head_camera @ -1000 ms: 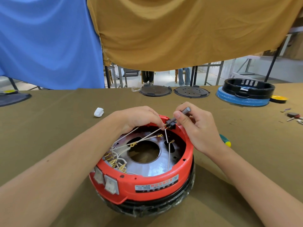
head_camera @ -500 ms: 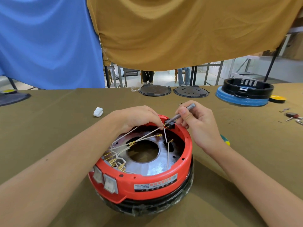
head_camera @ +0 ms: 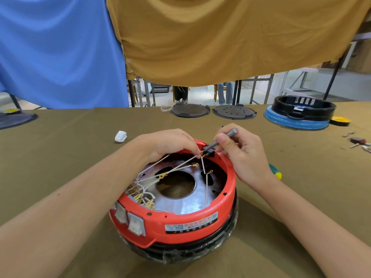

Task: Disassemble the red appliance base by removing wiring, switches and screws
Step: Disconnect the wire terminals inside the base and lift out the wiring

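Right hand [head_camera: 244,157] grip pinching grey tool [head_camera: 221,140], axis slanting down-left into black connector [head_camera: 208,152], left hand [head_camera: 170,144] pinching white wire [head_camera: 180,164]

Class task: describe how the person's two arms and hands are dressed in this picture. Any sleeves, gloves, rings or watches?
Both forearms are bare with no sleeves in view. The left hand and right hand wear no gloves, and no rings, watch or wristband show. The nails look short and unpainted.

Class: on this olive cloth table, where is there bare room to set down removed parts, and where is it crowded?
Bare cloth lies left of the red appliance base, between the small white lump and the dark grey tray. Another patch lies right of the base, before the blue-and-black ring housing. Crowded: the far right edge with small loose metal parts, and the far edge by two dark round plates.
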Demonstrator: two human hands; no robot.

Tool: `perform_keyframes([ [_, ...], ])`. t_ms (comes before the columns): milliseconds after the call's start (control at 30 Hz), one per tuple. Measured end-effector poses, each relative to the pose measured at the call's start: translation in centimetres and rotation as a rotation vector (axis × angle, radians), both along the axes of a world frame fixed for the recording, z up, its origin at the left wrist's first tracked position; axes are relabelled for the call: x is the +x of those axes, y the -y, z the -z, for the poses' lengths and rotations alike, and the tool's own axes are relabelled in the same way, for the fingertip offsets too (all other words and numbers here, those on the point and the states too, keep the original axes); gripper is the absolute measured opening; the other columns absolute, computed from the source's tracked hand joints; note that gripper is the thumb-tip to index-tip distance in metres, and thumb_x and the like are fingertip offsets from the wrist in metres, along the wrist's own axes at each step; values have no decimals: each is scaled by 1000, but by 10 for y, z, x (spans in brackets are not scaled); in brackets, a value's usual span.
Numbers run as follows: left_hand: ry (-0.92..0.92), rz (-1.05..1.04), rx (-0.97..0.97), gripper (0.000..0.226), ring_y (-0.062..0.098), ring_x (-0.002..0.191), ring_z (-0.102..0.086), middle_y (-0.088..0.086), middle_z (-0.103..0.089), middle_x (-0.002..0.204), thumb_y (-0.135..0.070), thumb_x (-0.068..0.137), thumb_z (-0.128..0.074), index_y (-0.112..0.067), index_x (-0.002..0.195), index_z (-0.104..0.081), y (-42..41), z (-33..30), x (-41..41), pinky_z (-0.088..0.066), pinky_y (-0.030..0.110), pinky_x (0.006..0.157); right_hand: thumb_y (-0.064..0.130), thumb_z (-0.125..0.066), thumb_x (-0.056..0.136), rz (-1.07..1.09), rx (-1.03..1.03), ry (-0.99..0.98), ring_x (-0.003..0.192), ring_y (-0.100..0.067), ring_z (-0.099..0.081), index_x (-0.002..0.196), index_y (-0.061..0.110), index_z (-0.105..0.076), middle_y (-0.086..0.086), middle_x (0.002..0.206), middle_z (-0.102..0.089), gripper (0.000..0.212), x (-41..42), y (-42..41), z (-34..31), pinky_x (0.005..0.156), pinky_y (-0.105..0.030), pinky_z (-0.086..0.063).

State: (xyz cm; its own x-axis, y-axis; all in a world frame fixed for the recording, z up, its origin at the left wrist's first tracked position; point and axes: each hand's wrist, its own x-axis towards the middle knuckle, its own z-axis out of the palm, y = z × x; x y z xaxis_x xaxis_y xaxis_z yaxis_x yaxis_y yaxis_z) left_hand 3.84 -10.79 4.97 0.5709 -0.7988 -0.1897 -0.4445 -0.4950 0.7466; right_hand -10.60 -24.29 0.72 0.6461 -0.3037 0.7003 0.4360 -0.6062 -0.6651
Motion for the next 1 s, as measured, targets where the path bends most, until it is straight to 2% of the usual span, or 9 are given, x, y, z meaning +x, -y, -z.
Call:
perform_keyframes([
  [100,15,2,-1,25,25,103,-64,6,-68,113,-35,68,-75,-15,82,-77,0,1,0,-50,36,90,10,-55,100,-43,144,-10,64,-10,-61,84,11,-63,4,65,-63,18,2,3,1,63,-22,-50],
  [200,17,3,2,20,25,105,-63,7,-67,115,-31,74,-75,-13,83,-77,0,1,1,-48,40,95,8,-52,101,-73,255,-38,60,-6,-58,84,8,-62,6,61,-62,19,4,3,0,59,-15,-46],
  [300,12,5,6,18,23,104,-62,6,-67,116,-30,76,-74,-13,83,-77,1,0,0,-49,34,88,9,-53,101,-66,240,-32,60,-6,-58,83,10,-61,6,61,-61,20,4,2,0,60,-16,-47],
  [400,7,5,14,17,23,104,-63,6,-67,116,-29,78,-73,-14,83,-77,0,-1,-1,-48,30,79,20,-55,100,4,81,-12,66,-11,-61,83,17,-62,8,66,-62,18,2,0,1,65,-31,-53],
  [467,0,0,13,15,23,103,-64,5,-67,116,-29,77,-74,-15,82,-77,0,-1,-1,-50,30,79,26,-55,97,28,20,-4,68,-14,-63,83,22,-61,9,69,-62,16,1,-1,1,67,-41,-56],
  [533,-10,-4,6,14,23,101,-65,5,-67,115,-27,76,-74,-15,82,-77,-1,-1,-1,-52,32,82,31,-55,96,34,-11,1,69,-12,-63,83,27,-61,12,70,-63,15,0,-1,0,68,-43,-56],
  [700,0,3,7,15,23,102,-65,5,-67,115,-29,76,-75,-15,81,-77,0,-1,-1,-52,33,86,29,-55,96,28,6,-4,69,-11,-62,84,24,-62,10,69,-63,15,2,1,2,68,-38,-54],
  [867,6,9,2,16,26,104,-65,7,-67,116,-29,75,-74,-14,81,-77,-1,-1,-2,-51,40,94,12,-55,101,-26,142,-13,65,-9,-61,85,14,-63,5,65,-63,18,3,2,3,64,-22,-50],
  [1000,13,16,5,17,26,105,-63,7,-67,117,-29,76,-74,-13,81,-77,-1,-2,-4,-49,42,95,11,-53,101,-42,256,-35,62,-9,-59,86,9,-62,5,62,-62,18,4,2,1,61,-18,-48],
])
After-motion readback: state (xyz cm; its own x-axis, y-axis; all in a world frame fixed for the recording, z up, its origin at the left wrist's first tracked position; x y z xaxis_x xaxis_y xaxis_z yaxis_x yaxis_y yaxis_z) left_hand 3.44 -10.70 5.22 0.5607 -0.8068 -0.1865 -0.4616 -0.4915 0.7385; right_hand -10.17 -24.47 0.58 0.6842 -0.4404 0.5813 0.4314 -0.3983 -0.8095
